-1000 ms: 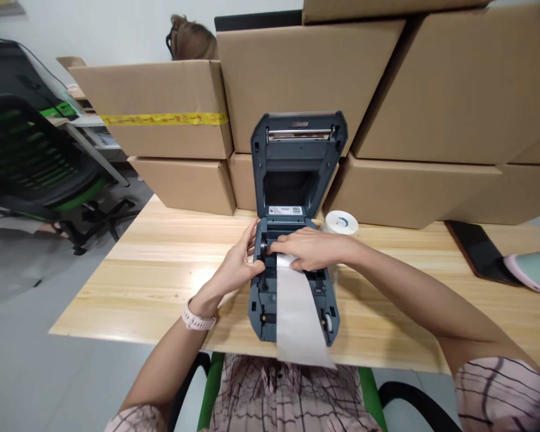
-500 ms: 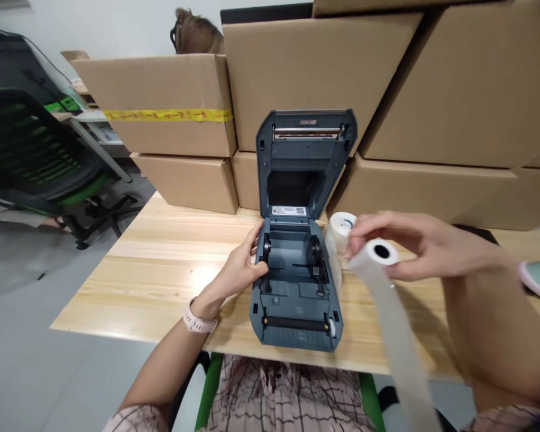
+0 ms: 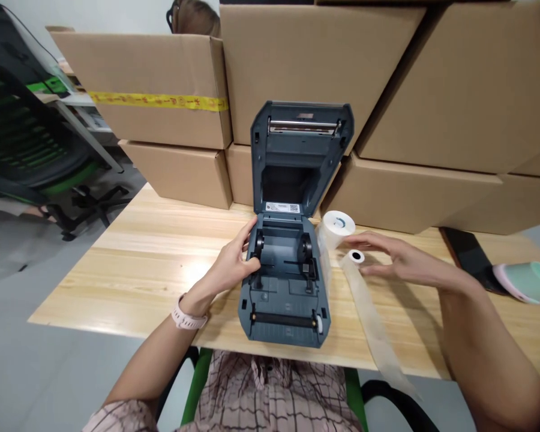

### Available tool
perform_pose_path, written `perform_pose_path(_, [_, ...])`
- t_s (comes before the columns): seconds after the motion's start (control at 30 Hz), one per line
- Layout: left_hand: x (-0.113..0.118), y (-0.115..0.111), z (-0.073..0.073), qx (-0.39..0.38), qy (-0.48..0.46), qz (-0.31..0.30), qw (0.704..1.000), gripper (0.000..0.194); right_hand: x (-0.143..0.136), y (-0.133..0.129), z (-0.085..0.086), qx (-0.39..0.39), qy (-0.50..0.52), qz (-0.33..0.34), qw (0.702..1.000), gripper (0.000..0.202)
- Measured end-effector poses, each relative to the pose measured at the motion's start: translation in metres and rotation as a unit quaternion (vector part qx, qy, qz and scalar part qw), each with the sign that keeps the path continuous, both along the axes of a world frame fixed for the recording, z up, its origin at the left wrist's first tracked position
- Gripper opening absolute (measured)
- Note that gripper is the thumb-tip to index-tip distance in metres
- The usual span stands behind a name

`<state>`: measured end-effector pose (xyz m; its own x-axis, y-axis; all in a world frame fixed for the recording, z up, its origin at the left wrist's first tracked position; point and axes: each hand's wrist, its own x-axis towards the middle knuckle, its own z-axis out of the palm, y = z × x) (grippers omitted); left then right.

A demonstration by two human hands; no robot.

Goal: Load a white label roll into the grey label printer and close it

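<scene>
A dark grey label printer (image 3: 283,294) stands on the table with its lid (image 3: 292,156) raised. Its paper bay, between two black roll holders, holds no roll. My left hand (image 3: 229,264) grips the printer's left wall, thumb over the rim and fingers along the outside. Right of the printer, a narrow roll of pale paper (image 3: 356,257) stands on end, its loose strip (image 3: 378,330) trailing over the table's front edge. My right hand (image 3: 396,258) is open around that roll, fingers and thumb apart. Behind it stands a thicker white label roll (image 3: 339,225).
Large cardboard boxes (image 3: 310,66) are stacked along the back of the table (image 3: 130,270). A black phone (image 3: 468,255) and a mint-green cup (image 3: 528,282) lie at the right. A green-and-black office chair (image 3: 40,138) stands at the left, and a person's head (image 3: 195,18) shows behind the boxes.
My right hand has lowered the narrow paper roll to the table beside the thicker roll and let go. My left hand stays on the printer. The view has shifted slightly.
</scene>
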<state>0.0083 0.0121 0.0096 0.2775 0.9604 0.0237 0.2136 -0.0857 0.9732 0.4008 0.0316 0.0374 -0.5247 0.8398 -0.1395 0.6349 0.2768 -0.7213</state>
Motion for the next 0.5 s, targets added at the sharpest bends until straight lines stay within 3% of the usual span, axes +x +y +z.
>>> perform_pose_path(0.1, [0.000, 0.000, -0.001, 0.004, 0.003, 0.002, 1.000, 0.098, 0.009, 0.011, 0.018, -0.015, 0.024, -0.040, 0.999, 0.069])
perform_pose_path(0.17, [0.000, 0.001, -0.002, 0.010, 0.001, 0.002, 1.000, 0.097, 0.009, 0.026, 0.019, -0.023, 0.070, -0.073, 0.995, 0.079])
perform_pose_path(0.3, [0.000, 0.002, -0.003, 0.011, -0.032, -0.014, 0.999, 0.100, -0.015, 0.062, -0.003, -0.079, 0.077, -0.037, 0.993, 0.096])
perform_pose_path(0.4, [0.000, 0.002, -0.003, -0.002, -0.053, -0.023, 0.998, 0.104, -0.039, 0.076, -0.017, -0.115, 0.073, 0.010, 0.991, 0.092])
perform_pose_path(0.5, [0.001, 0.002, -0.003, -0.006, -0.065, -0.020, 0.998, 0.104, -0.049, 0.076, -0.017, -0.089, 0.098, 0.007, 0.991, 0.086])
